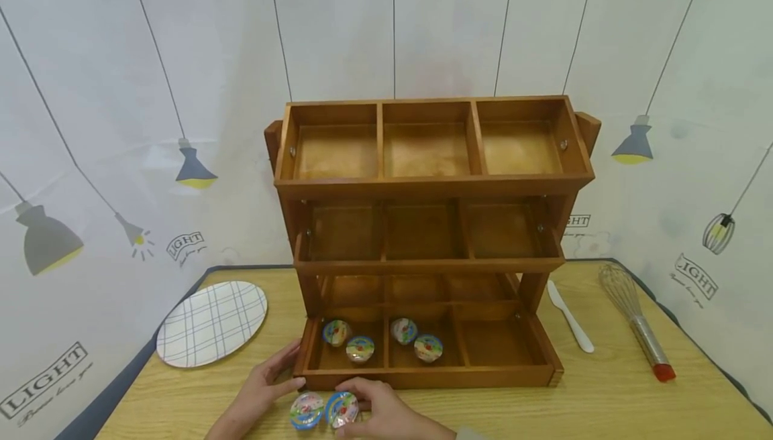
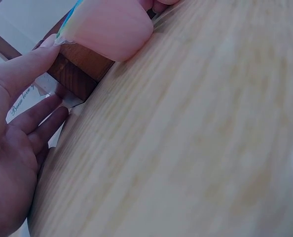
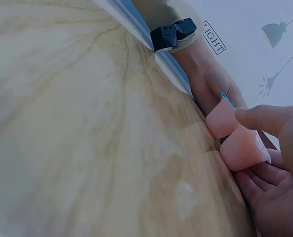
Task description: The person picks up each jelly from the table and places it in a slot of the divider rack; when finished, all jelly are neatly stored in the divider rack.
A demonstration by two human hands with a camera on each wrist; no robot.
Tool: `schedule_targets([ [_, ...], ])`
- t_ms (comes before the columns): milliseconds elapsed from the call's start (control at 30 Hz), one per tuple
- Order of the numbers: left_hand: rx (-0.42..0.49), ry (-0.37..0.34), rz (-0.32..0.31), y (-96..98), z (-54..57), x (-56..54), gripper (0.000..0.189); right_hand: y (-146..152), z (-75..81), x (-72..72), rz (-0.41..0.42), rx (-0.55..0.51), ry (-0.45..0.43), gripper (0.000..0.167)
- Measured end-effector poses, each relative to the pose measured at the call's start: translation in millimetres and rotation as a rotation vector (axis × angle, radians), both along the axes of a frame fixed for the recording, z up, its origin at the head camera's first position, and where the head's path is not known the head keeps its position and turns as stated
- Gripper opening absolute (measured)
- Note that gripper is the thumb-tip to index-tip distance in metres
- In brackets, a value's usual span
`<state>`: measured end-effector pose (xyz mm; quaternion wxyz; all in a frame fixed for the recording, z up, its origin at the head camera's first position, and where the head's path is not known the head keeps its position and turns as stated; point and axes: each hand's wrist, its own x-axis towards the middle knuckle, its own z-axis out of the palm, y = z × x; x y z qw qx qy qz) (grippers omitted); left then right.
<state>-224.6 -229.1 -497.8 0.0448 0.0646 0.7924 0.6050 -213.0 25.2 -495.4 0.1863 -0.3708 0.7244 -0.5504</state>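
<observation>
In the head view my right hand [image 1: 386, 411] holds a small jelly cup [image 1: 342, 409] between thumb and fingers, in front of the wooden shelf [image 1: 423, 378]. The cup is tilted, its printed foil lid with a blue rim facing up. Right beside it on the left is a second jelly cup [image 1: 306, 410], pink-bodied in the right wrist view. My left hand [image 1: 261, 386] is at the shelf's front left corner, fingers spread along its side, thumb extended close to the second cup's rim. Two jelly cups [image 1: 360, 349] lie in the bottom left compartment and two more jelly cups [image 1: 428, 347] in the bottom middle one.
The shelf has three tiers, each split into three compartments; the upper tiers [image 1: 425, 148] hold nothing. A checked oval plate [image 1: 213, 324] lies on the table at left. To the right are a white knife [image 1: 570, 316] and a whisk [image 1: 641, 326] with a red end.
</observation>
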Motion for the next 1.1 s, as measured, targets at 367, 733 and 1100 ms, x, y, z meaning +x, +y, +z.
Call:
schedule_targets([
  [367, -0.014, -0.015, 0.02, -3.5, -1.5, 4.1, 0.066, 1.0, 3.3, 2.5, -0.023, 0.008, -0.015, 0.053],
  [733, -0.021, -0.006, 0.015, -2.6, 0.6, 0.7, 0.065, 34.6, 42.7, 4.7, -0.193, -0.155, -0.03, 0.056],
  [1100, -0.01, 0.015, -0.018, -2.4, -4.6, -2.2, 0.067, 145.3, 66.1, -44.9, -0.682, -0.055, 0.091, 0.054],
])
